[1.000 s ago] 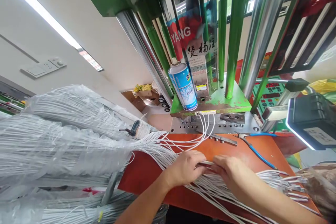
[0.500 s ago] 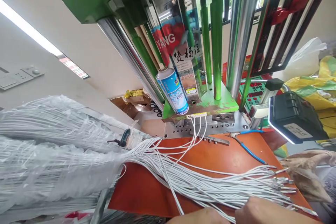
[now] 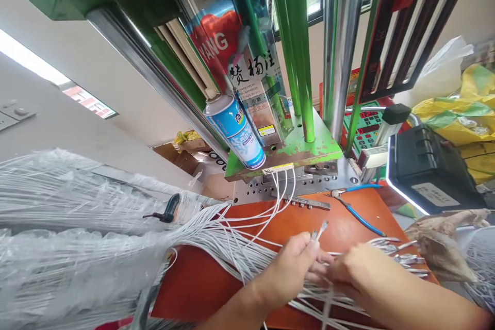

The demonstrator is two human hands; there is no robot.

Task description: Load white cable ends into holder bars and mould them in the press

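Note:
My left hand (image 3: 292, 268) pinches white cables close to their ends, and the metal-tipped connectors (image 3: 319, 230) stick up past thumb and forefinger. Right beside it, my right hand (image 3: 353, 270) is closed around a white cable (image 3: 328, 301) whose blurred length hangs below the fingers; its fingertips are partly hidden. Beneath both hands a thick bundle of white cables (image 3: 220, 247) lies across the orange-brown table mat (image 3: 201, 278). More connector ends (image 3: 410, 260) rest to the right of my right hand. A few cables lead from the bundle up into the green press (image 3: 286, 157).
A blue and white spray can (image 3: 242, 136) stands on the press plate. Blue-handled pliers (image 3: 359, 211) and a slotted metal bar (image 3: 309, 202) lie on the mat. Plastic-wrapped cable bundles (image 3: 77, 247) fill the left. A black box (image 3: 429, 170) is at the right.
Both hands have come up from the bottom edge over the cable bundle, and connector ends now show above my left hand. The camera view has shifted, moving the press leftward in the picture.

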